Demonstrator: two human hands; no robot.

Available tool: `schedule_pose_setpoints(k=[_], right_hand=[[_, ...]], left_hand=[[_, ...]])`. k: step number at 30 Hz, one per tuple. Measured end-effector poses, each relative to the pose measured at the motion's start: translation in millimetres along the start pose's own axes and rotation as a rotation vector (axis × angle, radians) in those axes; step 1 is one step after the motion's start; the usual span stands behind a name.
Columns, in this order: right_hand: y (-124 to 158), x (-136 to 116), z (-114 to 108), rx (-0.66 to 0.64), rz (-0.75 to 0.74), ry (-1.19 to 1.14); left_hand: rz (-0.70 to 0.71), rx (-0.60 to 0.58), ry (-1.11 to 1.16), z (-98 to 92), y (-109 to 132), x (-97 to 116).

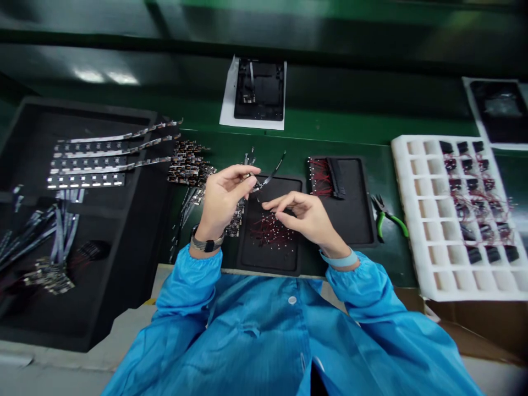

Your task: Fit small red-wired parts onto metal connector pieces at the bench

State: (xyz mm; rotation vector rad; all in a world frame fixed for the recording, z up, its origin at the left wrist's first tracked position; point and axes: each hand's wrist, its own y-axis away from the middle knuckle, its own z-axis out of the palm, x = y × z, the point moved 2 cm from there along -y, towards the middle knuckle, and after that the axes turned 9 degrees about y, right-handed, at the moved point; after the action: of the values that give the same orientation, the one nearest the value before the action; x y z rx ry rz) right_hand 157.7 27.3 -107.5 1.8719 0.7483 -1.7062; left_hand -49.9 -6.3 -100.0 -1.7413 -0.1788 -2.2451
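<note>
My left hand (226,197) pinches a small circuit board with a dark flex cable (274,171) that sticks out up and to the right. My right hand (303,213) is just to its right, thumb and forefinger brought together over a black tray (270,264); whatever is between those fingertips is too small to make out. Below the hands, red wires with small white ends (272,234) lie scattered in that tray. Beside my left hand, more small boards with flex cables (235,220) lie at the tray's left edge.
A pile of small boards (187,165) sits left of my hands, next to a large black bin (144,220). To the right are a tray of black parts with red wires (355,212), green-handled cutters (391,217) and a white foam tray (429,275). A black housing (266,91) lies behind.
</note>
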Motion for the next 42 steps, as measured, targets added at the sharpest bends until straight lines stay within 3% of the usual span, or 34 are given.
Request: schedule_pose_setpoints(k=[3, 11, 17, 25, 36, 42], right_hand=[[2.7, -1.5, -7.3, 0.072, 0.027, -0.152], [4.4, -3.8, -23.9, 0.195, 0.034, -0.222], [5.8, -1.3, -29.3, 0.165, 0.032, -0.224], [7.3, 3.1, -28.5, 0.070, 0.252, -0.165], [8.1, 6.8, -29.2, 0.035, 0.270, -0.142], [7.3, 6.7, -29.8, 0.027, 0.287, -0.079]], left_hand=[[-0.038, 0.001, 0.007, 2.4, 1.0, -1.9], [-0.102, -0.016, -0.043, 9.5, 3.9, -4.2], [-0.113, -0.022, -0.055, 11.6, 5.2, -6.7], [-0.095, -0.035, -0.062, 10.6, 4.5, -8.7], [-0.089, -0.073, -0.072, 12.6, 4.4, -4.2], [-0.154, -0.078, -0.011, 13.8, 5.4, -4.1]])
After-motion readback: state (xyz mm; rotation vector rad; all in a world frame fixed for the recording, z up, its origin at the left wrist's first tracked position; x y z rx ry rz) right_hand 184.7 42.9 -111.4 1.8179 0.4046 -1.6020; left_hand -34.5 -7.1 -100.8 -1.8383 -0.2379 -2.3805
